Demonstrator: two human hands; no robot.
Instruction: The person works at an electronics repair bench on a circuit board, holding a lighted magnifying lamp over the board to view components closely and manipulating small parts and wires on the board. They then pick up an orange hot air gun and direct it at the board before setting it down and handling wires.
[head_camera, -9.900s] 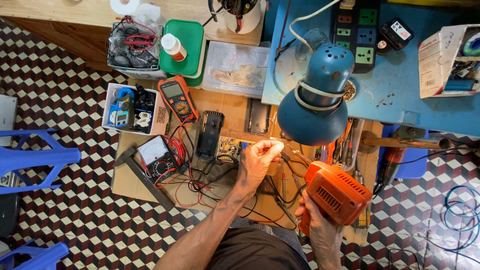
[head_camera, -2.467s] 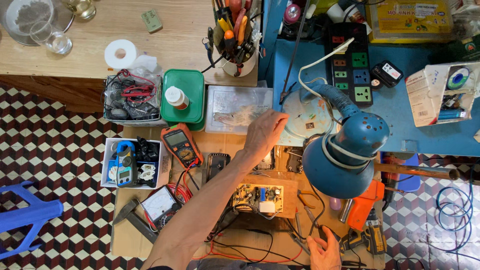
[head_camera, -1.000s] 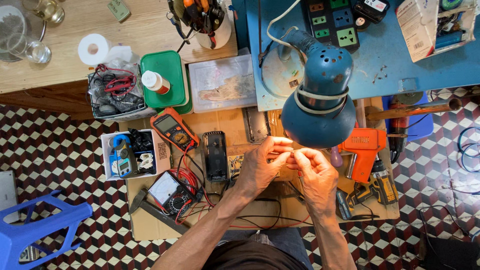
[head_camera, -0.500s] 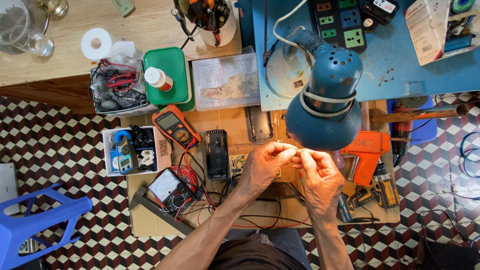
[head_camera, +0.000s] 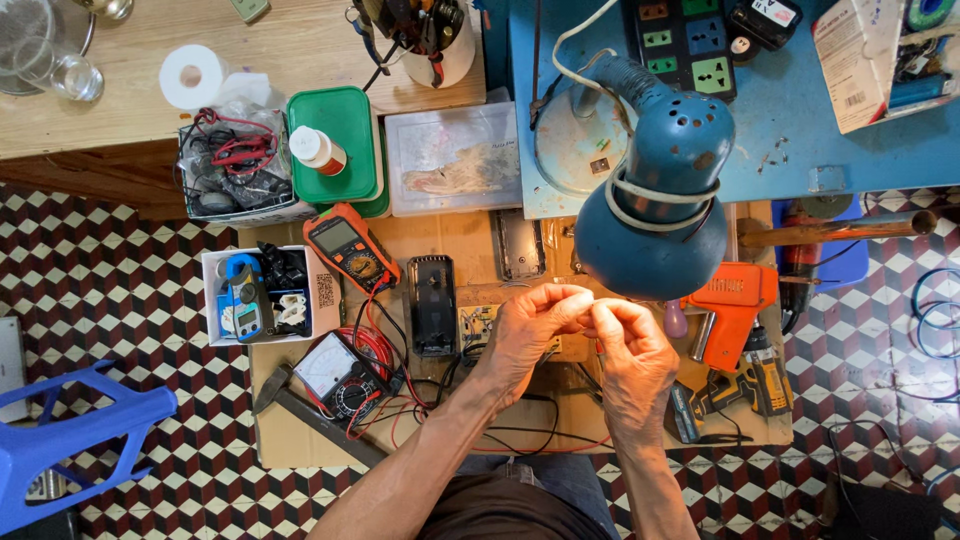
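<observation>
My left hand (head_camera: 527, 330) and my right hand (head_camera: 628, 352) meet fingertip to fingertip under the blue desk lamp (head_camera: 655, 200), over a small workboard. Both pinch something tiny between thumb and fingers; it is too small to identify. A circuit board (head_camera: 478, 322) lies just left of my left hand. An orange heat gun (head_camera: 730, 300) sits right of my right hand.
An orange multimeter (head_camera: 348, 248), an analog meter (head_camera: 335, 370) with red leads, a black case (head_camera: 431, 305), a white box of tools (head_camera: 255, 297), a green-lidded tub (head_camera: 335, 145), a clear plastic box (head_camera: 455, 160), a power strip (head_camera: 690, 35), a yellow drill (head_camera: 745, 385), a blue stool (head_camera: 70, 440).
Ten seconds ago my right hand held the orange heat gun; later my left hand reached up the bench. Now both hands are together under the lamp, barely moving over the last second.
</observation>
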